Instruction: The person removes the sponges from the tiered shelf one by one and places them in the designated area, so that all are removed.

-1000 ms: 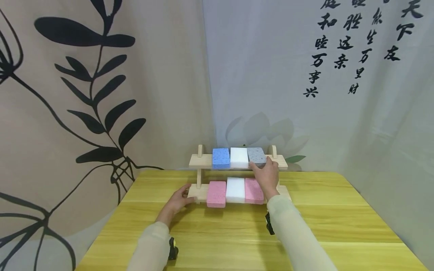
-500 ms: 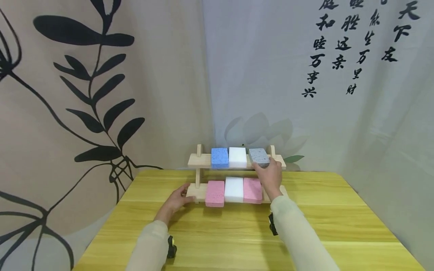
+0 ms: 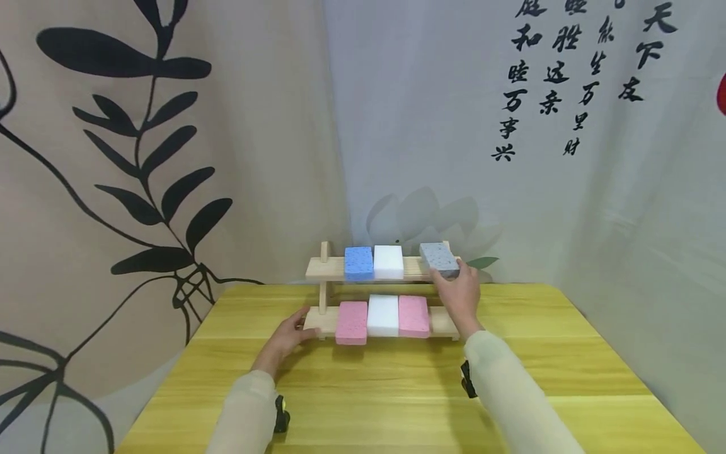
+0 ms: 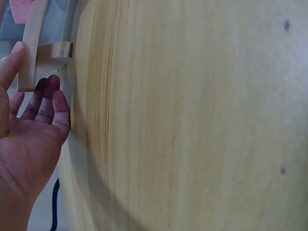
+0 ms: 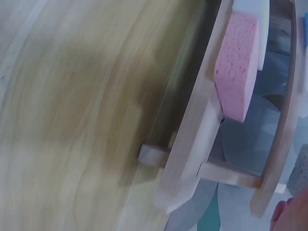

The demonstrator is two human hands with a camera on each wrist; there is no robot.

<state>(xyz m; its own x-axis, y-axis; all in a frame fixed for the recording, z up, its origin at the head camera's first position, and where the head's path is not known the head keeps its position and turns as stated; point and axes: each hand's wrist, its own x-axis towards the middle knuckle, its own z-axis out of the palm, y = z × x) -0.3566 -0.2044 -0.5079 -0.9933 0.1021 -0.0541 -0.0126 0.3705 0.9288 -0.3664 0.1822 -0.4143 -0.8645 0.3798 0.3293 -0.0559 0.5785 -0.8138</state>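
A grey sponge (image 3: 438, 257) sits tilted at the right of the upper board of a two-tier wooden rack (image 3: 321, 320). My right hand (image 3: 460, 297) pinches it by its lower end. Only a corner of this sponge and some fingertips show in the right wrist view. My left hand (image 3: 283, 337) holds the left end of the lower board, thumb in front. In the left wrist view the other fingers of that hand (image 4: 31, 137) curve behind the board end. A blue sponge (image 3: 359, 263) and a white sponge (image 3: 388, 261) stand side by side on the upper board.
On the lower board lie a pink sponge (image 3: 351, 323), a white sponge (image 3: 383, 315) and another pink sponge (image 3: 413, 316) in a row. The rack stands near the back edge of a wooden table (image 3: 374, 391). A printed curtain (image 3: 272, 157) hangs behind.
My right hand has drawn the grey sponge rightward, from beside the white sponge to a visible gap away. The left hand keeps its hold on the rack. The head view has shifted slightly.
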